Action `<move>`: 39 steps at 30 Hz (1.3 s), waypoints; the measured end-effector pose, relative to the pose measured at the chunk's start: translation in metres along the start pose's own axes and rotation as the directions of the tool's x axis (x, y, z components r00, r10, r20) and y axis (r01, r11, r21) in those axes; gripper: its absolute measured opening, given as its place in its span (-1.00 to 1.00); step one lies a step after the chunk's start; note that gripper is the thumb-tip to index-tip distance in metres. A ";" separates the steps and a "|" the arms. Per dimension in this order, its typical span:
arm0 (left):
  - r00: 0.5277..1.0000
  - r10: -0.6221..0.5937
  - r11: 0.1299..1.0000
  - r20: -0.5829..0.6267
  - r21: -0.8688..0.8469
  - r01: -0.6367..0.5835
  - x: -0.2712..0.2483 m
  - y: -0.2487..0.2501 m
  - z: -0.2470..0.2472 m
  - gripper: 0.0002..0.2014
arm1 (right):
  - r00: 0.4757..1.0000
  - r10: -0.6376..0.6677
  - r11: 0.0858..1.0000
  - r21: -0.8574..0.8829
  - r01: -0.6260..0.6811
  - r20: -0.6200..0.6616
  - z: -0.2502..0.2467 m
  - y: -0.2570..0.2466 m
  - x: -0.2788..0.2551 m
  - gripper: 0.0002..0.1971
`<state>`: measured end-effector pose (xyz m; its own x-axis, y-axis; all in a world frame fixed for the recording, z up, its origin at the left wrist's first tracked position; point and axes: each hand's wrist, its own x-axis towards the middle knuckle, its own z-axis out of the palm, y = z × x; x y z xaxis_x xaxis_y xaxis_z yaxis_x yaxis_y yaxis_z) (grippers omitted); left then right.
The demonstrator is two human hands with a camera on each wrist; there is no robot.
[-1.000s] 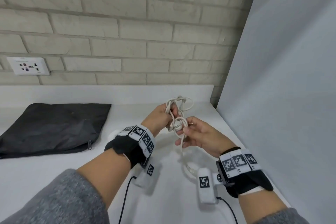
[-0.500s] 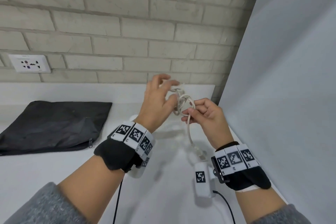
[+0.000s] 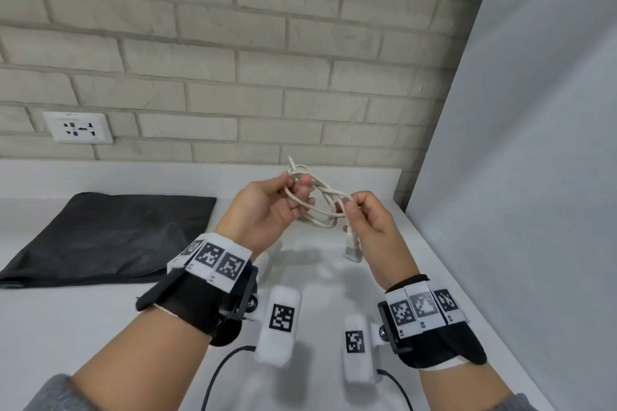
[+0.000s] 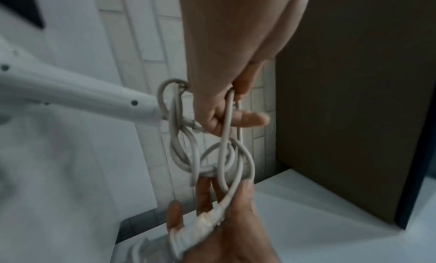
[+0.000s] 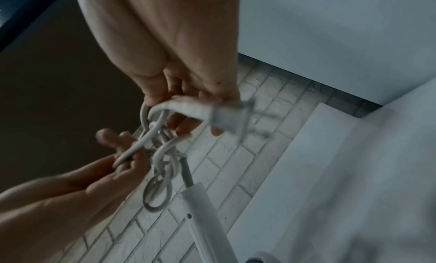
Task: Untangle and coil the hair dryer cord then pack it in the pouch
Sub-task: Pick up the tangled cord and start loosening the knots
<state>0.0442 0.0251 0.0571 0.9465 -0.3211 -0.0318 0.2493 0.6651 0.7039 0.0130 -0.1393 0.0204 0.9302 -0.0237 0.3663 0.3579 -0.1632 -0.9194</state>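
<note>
Above the desk (image 3: 100, 327), left hand (image 3: 267, 210) and right hand (image 3: 374, 227) are pinching the knotted cord (image 3: 320, 207); pulling apart is likely tightening the knot.

I saw a pale brick wall (image 3: 253, 43) with a white socket plate (image 3: 80, 127), a white counter (image 3: 83, 327), and a plain grey panel (image 3: 534, 143) at right.

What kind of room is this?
Probably a home bathroom or utility corner: a white counter against a pale brick wall, with a wall socket above it and a black pouch lying there.
</note>
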 end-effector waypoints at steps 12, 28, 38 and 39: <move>0.990 -0.108 0.994 0.088 0.027 0.106 -0.015 0.017 -0.022 -0.63 | 0.974 0.091 0.935 0.318 -0.155 0.209 0.003 0.001 -0.005 -0.86; 0.951 0.186 0.958 0.246 0.169 -0.231 -0.033 -0.002 -0.008 -0.78 | 0.995 0.077 0.835 0.541 -0.101 0.068 0.004 -0.015 0.000 -0.85; 0.979 0.196 0.641 0.048 0.750 -0.165 -0.047 -0.003 0.002 -0.65 | 0.978 -0.041 0.869 0.490 -0.066 0.206 0.012 -0.023 -0.009 -0.58; 0.985 0.139 0.593 0.099 0.789 -0.163 -0.050 -0.003 0.002 -0.63 | 0.979 -0.039 0.877 0.476 -0.061 0.198 0.012 -0.024 -0.009 -0.59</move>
<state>-0.0038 0.0377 0.0578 0.9470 -0.2906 0.1371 -0.1682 -0.0850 0.9821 -0.0028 -0.1230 0.0369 0.9131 0.1782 0.3666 0.2961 0.3280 -0.8970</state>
